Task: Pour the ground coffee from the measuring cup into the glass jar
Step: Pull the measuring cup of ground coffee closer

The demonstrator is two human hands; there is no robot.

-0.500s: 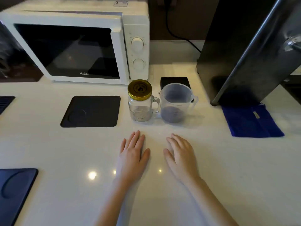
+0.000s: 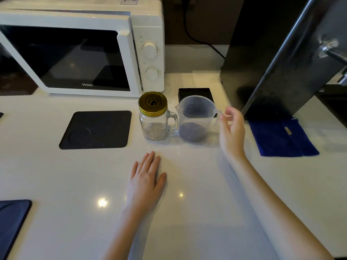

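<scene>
A clear plastic measuring cup (image 2: 195, 119) with dark ground coffee in its bottom stands on the white counter (image 2: 206, 184). Just left of it stands a glass jar (image 2: 155, 126) with a handle, its gold lid (image 2: 152, 103) screwed on top. My right hand (image 2: 231, 128) is raised beside the cup's handle on the right, fingers apart and curled, fingertips at the handle but not closed on it. My left hand (image 2: 147, 180) lies flat on the counter in front of the jar, holding nothing.
A white microwave (image 2: 80, 49) stands behind the jar. A black mat (image 2: 97, 130) lies left of the jar, another (image 2: 13, 222) at the near left edge. A small black block (image 2: 195, 92) sits behind the cup. A dark appliance (image 2: 272, 59) and blue cloth (image 2: 281, 137) are right.
My right hand has lifted off the counter and moved forward and right to the measuring cup's handle. My left hand has stayed flat on the counter.
</scene>
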